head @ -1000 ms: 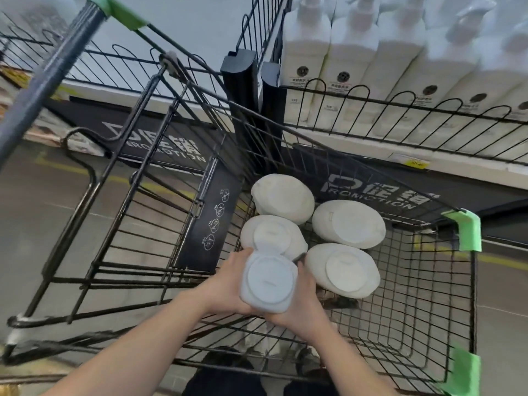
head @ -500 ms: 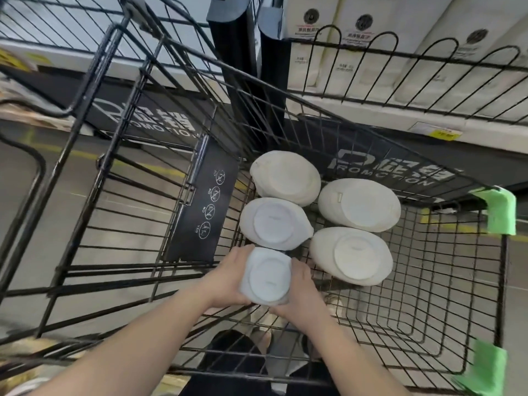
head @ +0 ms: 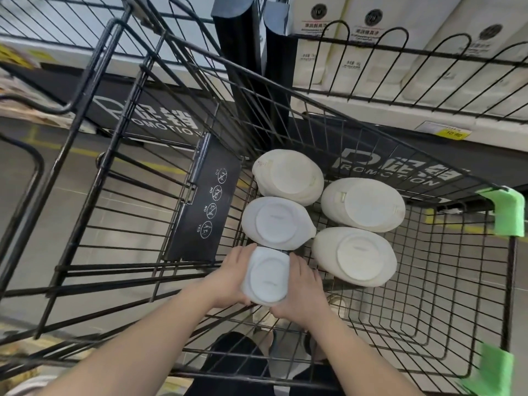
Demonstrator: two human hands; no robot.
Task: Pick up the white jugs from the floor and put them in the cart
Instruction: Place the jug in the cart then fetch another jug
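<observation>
My left hand [head: 231, 277] and right hand [head: 303, 292] both clasp one white jug [head: 267, 277], centre frame, inside the cart [head: 505, 212], just below four jugs [head: 363, 204]; open room on its wire bottom lies lower right.

"ROMOTION" on plinth [head: 160, 124]; "NO", "YES" on cart [head: 206, 208]

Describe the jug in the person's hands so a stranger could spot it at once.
Look into the black wire cart, by the black warning panel on its left wall. Four white jugs sit there bases up in two rows; the fifth jug is nearest the viewer, just below them. It alone is gripped between the left hand and the right hand.
</observation>
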